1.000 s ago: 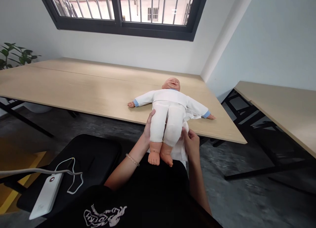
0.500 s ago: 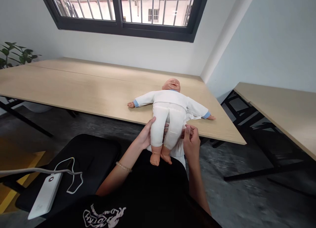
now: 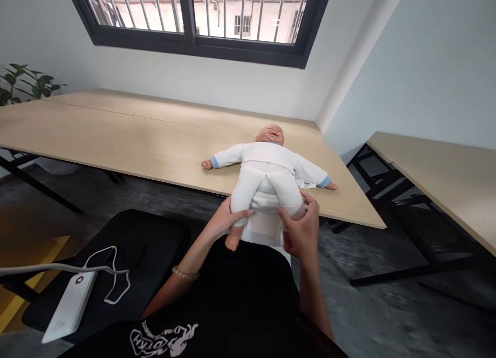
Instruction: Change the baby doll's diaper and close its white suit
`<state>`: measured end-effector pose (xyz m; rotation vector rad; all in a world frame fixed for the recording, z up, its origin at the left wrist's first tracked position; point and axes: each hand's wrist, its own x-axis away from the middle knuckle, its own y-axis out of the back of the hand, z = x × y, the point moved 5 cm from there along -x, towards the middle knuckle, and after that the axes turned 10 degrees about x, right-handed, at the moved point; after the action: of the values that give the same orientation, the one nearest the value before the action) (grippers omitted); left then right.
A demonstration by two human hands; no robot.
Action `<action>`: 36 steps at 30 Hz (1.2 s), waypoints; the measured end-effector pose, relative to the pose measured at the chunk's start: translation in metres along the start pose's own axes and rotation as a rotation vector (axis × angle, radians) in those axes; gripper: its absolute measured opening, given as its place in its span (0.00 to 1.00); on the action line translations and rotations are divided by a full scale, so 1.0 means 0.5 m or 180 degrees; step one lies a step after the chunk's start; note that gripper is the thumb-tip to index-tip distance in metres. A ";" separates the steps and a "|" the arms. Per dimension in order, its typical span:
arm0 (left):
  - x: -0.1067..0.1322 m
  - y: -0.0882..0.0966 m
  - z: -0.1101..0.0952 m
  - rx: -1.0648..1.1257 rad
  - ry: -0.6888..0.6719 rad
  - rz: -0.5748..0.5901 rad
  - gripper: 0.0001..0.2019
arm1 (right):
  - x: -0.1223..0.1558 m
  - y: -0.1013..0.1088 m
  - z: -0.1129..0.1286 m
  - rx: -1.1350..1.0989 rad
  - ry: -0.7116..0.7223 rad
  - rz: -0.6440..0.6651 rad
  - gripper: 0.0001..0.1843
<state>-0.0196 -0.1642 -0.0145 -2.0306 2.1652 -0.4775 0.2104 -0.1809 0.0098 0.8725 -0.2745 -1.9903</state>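
Observation:
A baby doll (image 3: 273, 152) in a white top with blue cuffs lies on its back on the table, its legs over the front edge toward me. My left hand (image 3: 228, 218) is wrapped round the leg on the left, thumb on top, and that leg's bare foot (image 3: 233, 239) sticks out below. The other leg is bent outward in the grip of my right hand (image 3: 302, 226), which hides its foot. Between the spread legs shows a white diaper (image 3: 265, 226), hanging toward my lap.
The long wooden table (image 3: 155, 133) runs along the wall below a barred window. On my left a black chair (image 3: 147, 239) bears a white power bank (image 3: 72, 304) with a cable. Another table (image 3: 437, 167) stands on the right.
The doll's legs have been spread from close together to wide apart, baring the white diaper between them. My right hand has taken hold of the leg on the right.

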 end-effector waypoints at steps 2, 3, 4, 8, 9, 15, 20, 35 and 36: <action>-0.002 0.011 -0.004 -0.0117 -0.0105 -0.0120 0.31 | -0.015 0.033 -0.005 0.0327 0.0349 -0.0199 0.32; -0.003 0.015 -0.003 -0.0137 -0.0108 -0.0137 0.31 | -0.020 0.042 -0.006 0.0455 0.0552 -0.0231 0.31; -0.004 0.017 -0.001 -0.0120 -0.0062 -0.0125 0.31 | -0.024 0.046 -0.007 0.0558 0.0767 -0.0204 0.30; -0.009 0.015 0.015 0.0174 0.0254 0.0005 0.33 | -0.028 0.030 -0.014 0.0873 0.1439 -0.0066 0.30; -0.009 0.013 0.017 0.0269 0.0298 0.0026 0.33 | -0.028 0.027 -0.016 0.0931 0.1529 -0.0094 0.30; -0.003 0.007 0.023 0.0996 0.0484 0.0106 0.31 | -0.028 0.030 -0.021 0.1276 0.1817 -0.0034 0.34; 0.001 0.011 0.039 0.1646 0.0872 -0.0014 0.22 | -0.025 0.041 -0.019 0.1446 0.1972 0.0403 0.34; -0.007 -0.045 -0.011 0.1687 0.0478 0.0366 0.32 | 0.005 0.026 0.031 0.0767 0.2108 0.0767 0.15; -0.009 -0.044 -0.006 0.1597 0.0488 0.0400 0.33 | 0.001 0.025 0.039 0.0610 0.2085 0.0691 0.14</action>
<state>0.0007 -0.1600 -0.0053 -1.6213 1.9707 -1.0626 0.2054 -0.1912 0.0300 1.4924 -0.1706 -1.4018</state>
